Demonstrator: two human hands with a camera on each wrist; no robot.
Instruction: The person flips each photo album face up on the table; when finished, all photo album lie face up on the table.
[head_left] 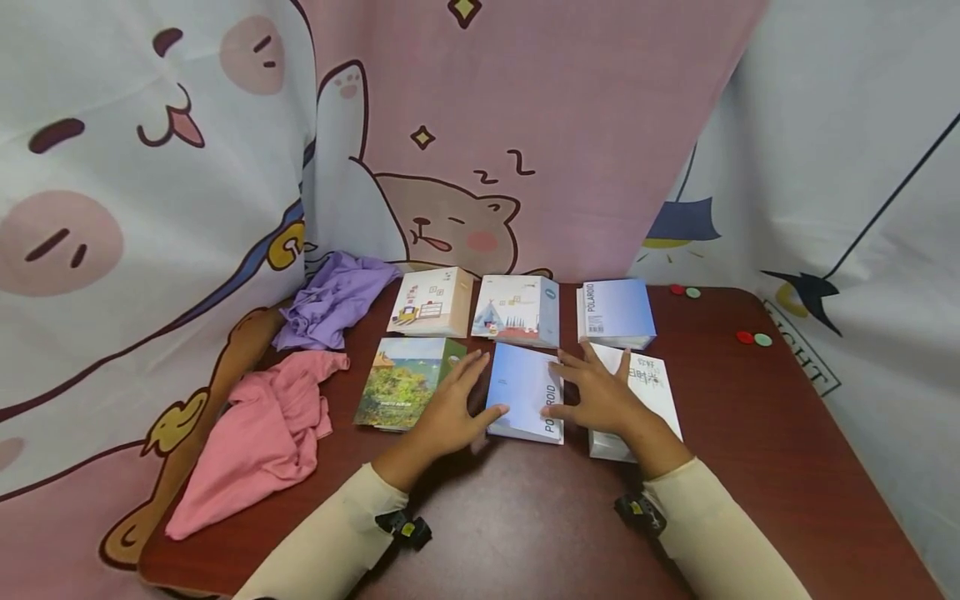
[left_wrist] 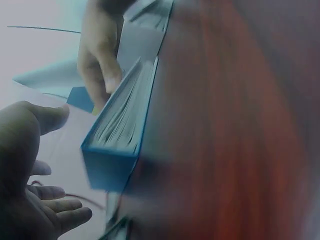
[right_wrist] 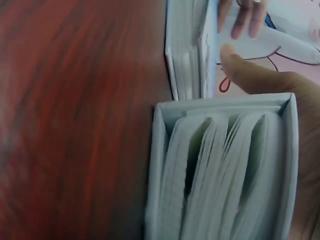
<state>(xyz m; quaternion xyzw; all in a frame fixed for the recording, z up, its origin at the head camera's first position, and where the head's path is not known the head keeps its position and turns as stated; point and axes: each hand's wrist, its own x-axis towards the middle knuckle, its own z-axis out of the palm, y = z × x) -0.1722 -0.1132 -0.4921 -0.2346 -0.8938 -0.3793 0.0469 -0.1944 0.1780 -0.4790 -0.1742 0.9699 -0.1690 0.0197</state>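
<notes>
A blue Polaroid photo album (head_left: pixel 517 396) lies flat in the front row, between my two hands. My left hand (head_left: pixel 452 410) is at its left side, fingers spread, over the edge of a landscape-covered photo album (head_left: pixel 401 379). Over a white photo album (head_left: pixel 656 387) reaches my right hand (head_left: pixel 603 398), its thumb and fingertips at the blue album's right edge. The left wrist view shows the blue album's spine (left_wrist: pixel 110 167) beside the spread left hand (left_wrist: pixel 35 175). In the right wrist view the white album's page ends (right_wrist: pixel 225 170) fill the foreground.
Behind stand two illustrated albums (head_left: pixel 431 302) (head_left: pixel 517 307) and another blue Polaroid album (head_left: pixel 626 308). Purple cloth (head_left: pixel 333 296) and pink cloth (head_left: pixel 262 433) lie at the left. Red and green discs (head_left: pixel 745 337) (head_left: pixel 693 292) are at the right. Printed curtains (head_left: pixel 585 125) hang around the table (head_left: pixel 787 467).
</notes>
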